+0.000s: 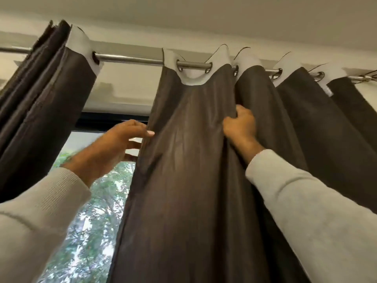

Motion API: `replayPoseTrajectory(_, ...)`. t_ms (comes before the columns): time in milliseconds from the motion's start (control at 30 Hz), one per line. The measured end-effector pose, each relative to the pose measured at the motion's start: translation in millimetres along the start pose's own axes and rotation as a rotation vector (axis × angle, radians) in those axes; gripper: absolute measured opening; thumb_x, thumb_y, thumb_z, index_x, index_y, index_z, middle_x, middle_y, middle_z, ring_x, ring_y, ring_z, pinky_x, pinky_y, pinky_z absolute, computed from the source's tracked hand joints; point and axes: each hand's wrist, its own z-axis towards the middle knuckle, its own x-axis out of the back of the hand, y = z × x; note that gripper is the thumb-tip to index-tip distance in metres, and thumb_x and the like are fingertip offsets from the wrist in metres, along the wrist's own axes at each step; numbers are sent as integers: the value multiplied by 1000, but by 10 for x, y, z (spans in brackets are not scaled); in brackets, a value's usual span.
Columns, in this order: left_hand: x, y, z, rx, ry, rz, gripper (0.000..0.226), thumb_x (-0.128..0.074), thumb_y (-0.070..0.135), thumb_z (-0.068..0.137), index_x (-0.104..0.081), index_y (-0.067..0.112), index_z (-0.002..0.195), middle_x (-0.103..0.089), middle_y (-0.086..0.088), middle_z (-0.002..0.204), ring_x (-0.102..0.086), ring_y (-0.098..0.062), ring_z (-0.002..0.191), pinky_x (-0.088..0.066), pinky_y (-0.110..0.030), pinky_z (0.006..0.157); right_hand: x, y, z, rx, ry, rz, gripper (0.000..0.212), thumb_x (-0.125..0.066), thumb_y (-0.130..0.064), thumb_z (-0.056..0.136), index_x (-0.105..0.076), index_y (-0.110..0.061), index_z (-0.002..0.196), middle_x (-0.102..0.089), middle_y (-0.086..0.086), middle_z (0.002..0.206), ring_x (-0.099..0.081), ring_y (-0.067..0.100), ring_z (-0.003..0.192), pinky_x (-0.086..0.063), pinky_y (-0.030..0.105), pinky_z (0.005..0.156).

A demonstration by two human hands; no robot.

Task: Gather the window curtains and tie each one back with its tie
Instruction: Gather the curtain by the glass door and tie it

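Right curtain half-gathered; left curtain already bunched.

The right hand [239, 125] clenches a fold of the right curtain [183, 180] high up, near the rod [130, 59]; the left hand [120, 144] pinches that panel's free edge, thumb in front and fingers behind. The left curtain [44, 94] hangs bunched at the rod's far left. Risk: a downward pull could jam the eyelets [208, 69] or strain the rod; a one-sided tug may spill pleats. No tie is visible.

White ceiling [224, 15] fills the top; lower left, a dark-framed window [91, 201] shows daylit green trees [98, 211]
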Motion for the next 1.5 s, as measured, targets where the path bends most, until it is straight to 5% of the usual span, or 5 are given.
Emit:
replayPoseTrajectory(200,-273,286,243,-69,65,-62,61,-50,79,96,-84,29,109,-80,-2,108,-76,-17,95,-55,-40,85,-499,-521,102,308,-746,-27,39,-70,-3,95,-72,-9,134,-74,2,120,-67,16,111,-53,19,91)
replayPoseTrajectory(400,-459,600,447,-73,195,101,67,-46,79,99,-75,26,127,-81,0,117,-76,-26,114,-55,-49,108,284,-266,534,277,219,-148,49,-67,-52,93,-67,-19,128,-69,7,130,-63,30,121,-53,42,101)
replayPoseTrajectory(833,-830,670,929,-104,92,31,34,-48,45,113,-76,29,123,-75,1,114,-70,-23,106,-60,-43,87,-24,-115,688,298,-640,48,34,-70,-1,97,-76,-12,129,-77,1,118,-71,9,101,-55,16,94)
replayPoseTrajectory(1033,-606,701,1074,-118,304,186,79,-49,91,88,-72,27,127,-72,-1,130,-68,-28,121,-54,-51,104,467,268,945,222,341,-111,50,-62,-59,90,-69,-23,124,-72,7,127,-67,29,115,-55,49,101)
replayPoseTrajectory(1500,-823,676,1395,-170,295,-94,67,-32,77,105,-74,25,111,-78,3,95,-73,-19,93,-60,-39,82,108,-69,1019,425,-59,103,22,-69,-31,97,-81,-13,103,-80,10,103,-73,16,88,-62,39,84)
